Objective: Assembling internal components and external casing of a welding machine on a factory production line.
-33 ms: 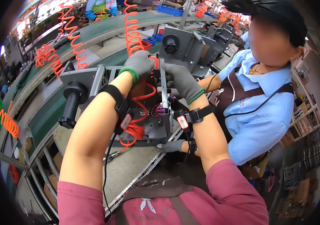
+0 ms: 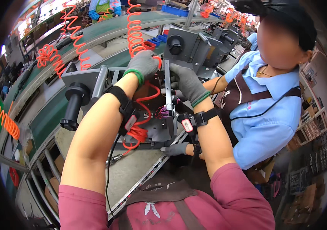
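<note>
Both my hands wear grey gloves with green cuffs, over a dark metal machine housing (image 2: 154, 132). My left hand (image 2: 144, 63) is closed at the housing's far side, beside a red coiled hose (image 2: 136, 34); its fingertips and whatever they hold are hidden. My right hand (image 2: 188, 82) bends its fingers against an upright grey metal plate (image 2: 167, 86), just right of the left hand. Purple wires (image 2: 162, 112) show below that plate. A bundled red hose (image 2: 137, 133) with a metal coupling (image 2: 113, 159) hangs toward the near edge.
A co-worker (image 2: 263, 103) in a blue shirt stands close at the right, one gloved hand (image 2: 174, 149) by the housing's near edge. A black knob (image 2: 73, 107) juts out at left. Other grey housings (image 2: 188, 50) stand beyond on the green conveyor (image 2: 52, 111).
The co-worker's head has shifted slightly to the right. My hands stay almost where they were, at the same places on the housing.
</note>
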Demonstrator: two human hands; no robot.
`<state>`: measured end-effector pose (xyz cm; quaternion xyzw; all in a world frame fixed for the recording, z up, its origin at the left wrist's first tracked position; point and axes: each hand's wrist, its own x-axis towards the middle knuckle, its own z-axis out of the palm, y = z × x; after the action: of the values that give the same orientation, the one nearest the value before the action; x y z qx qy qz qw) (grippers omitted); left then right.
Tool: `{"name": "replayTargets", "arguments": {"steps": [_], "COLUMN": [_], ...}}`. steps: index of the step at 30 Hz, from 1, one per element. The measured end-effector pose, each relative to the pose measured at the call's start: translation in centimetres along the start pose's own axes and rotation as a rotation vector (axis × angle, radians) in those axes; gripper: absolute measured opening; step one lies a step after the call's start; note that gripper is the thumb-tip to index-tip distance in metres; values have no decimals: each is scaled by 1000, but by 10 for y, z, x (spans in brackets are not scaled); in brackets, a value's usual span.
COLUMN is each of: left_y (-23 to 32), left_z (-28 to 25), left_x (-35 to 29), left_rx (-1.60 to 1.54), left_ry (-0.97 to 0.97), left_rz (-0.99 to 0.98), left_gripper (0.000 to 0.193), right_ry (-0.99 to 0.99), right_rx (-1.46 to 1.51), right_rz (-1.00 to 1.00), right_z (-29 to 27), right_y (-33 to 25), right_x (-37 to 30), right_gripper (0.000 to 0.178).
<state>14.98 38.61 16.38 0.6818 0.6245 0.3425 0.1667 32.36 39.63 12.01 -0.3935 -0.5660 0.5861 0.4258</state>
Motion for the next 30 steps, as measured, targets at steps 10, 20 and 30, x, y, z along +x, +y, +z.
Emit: {"name": "replayTargets", "arguments": {"steps": [10,20,30], "left_y": [-20,16,-60], "left_z": [-64,-125,-187], "left_x": [-15,-113,-299], "left_rx": [558,57,-302], "left_ry": [-299,-270,290], "left_rz": [156,362,142], "left_gripper": [33,42,37], "right_ry": [96,173,-321], "right_rx": [-700,-1102,-1819], "right_rz": [-285,-348,-206], "right_z": [12,41,65], "right_y": [2,-28,-79], "right_x": [-11,-19,-5], "right_gripper": [32,30,33]}}
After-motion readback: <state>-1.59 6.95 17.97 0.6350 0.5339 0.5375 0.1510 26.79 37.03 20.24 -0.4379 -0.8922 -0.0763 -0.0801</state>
